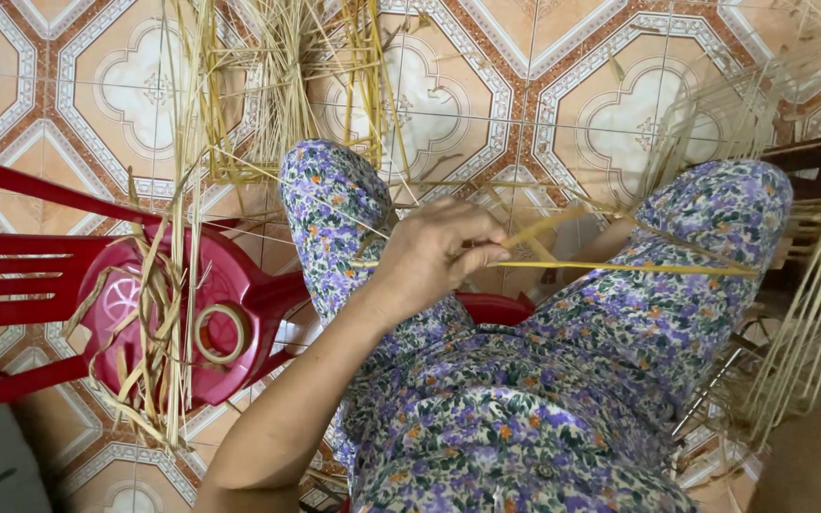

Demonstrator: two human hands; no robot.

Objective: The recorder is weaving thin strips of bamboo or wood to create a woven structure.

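Pinching: the left hand (429, 255) is closing thumb and fingers together on a yellow straw strip (620, 268), gripping it near one end.
Strip position: the yellow straw strip is stretching level across the lap, from the left hand over the gap between the knees to the right knee (715, 228).
Second strand: a shorter folded strand (548, 228) is angling up from the same pinch, just above the long one; whether the two are crossing or joined, I cannot tell.
Right hand: it is not showing anywhere, so its state cannot be told.
Work done so far: judging from this view, only single strands are being handled at the lap; no woven or plaited piece is showing there, so the work is looking early.
Waiting material: a loose straw pile (287, 85) is lying on the tiled floor (544, 85) ahead of the knees, and a dry bundle (159, 323) is draping over the red plastic chair (230, 285), beside a tape roll (219, 333).
Right edge: more long stalks (814, 285) are leaning there, apparently unused.
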